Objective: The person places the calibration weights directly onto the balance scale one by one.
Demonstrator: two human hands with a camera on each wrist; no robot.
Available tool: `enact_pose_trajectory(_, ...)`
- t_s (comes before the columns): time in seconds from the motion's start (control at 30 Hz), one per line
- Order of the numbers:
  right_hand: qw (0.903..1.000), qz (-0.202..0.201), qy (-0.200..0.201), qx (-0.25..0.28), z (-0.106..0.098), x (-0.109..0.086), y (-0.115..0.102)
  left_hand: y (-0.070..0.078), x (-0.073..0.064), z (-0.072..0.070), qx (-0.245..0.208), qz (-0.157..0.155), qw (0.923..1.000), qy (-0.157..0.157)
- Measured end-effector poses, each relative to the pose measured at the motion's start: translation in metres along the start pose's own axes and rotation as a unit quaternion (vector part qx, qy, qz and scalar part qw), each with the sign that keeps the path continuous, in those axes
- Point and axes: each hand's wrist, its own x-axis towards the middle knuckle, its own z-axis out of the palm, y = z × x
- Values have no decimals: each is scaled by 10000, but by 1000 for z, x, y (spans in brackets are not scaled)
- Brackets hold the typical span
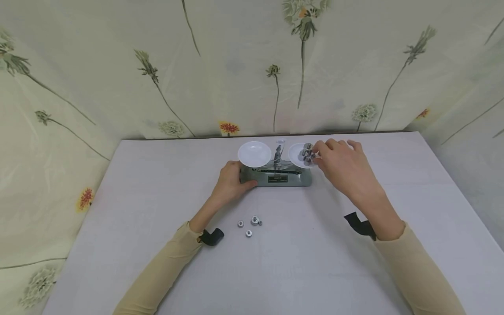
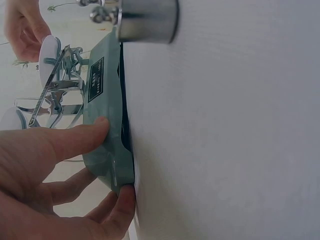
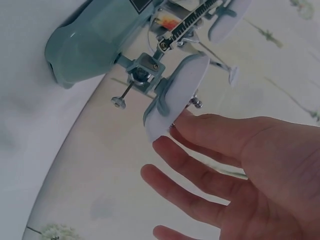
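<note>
Steadying a grey-green metal balance scale (image 1: 293, 180) on a smooth white tabletop (image 1: 315, 271), a person is working with both bare hands. A cluster of shiny silver metal weights (image 1: 306, 153) is already sitting in the right-hand round white pan (image 1: 293, 152), crowding too closely to count, while four loose silver knobbed weights (image 1: 255, 220) of differing sizes are lying on the tabletop, nearer the person than the scale. The work is apparently standing partway, with weights resting in both places; whether they are going onto the pan or coming off, the views are not showing.

The scale is standing upright between the hands. The left hand (image 1: 230, 181) is gripping its left end, thumb pressing the front face and fingers curling around the end. The right hand (image 1: 342, 166) is reaching to the right-hand pan's rim, thumb and forefinger nearly meeting beside the cluster, remaining fingers spreading loosely; whether those fingertips are pinching a weight, one cannot tell.
</note>
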Motion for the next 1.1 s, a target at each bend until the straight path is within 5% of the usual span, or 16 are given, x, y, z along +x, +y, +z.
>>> enact_pose_trajectory(0.67, 9961, 312, -488, 668, 8, -6, 19, -1, 0, 4, 57, 55, 10000, 25)
enact_pose_trajectory(0.9, 9778, 443, -862, 1859, 14, -5, 26, 1, -2, 3, 142, -172, 9995, -236)
enact_pose_trajectory(1.1, 9694, 591, -1167, 2077, 19, -2, 32, 2, -4, -1, 93, -268, 9991, -310)
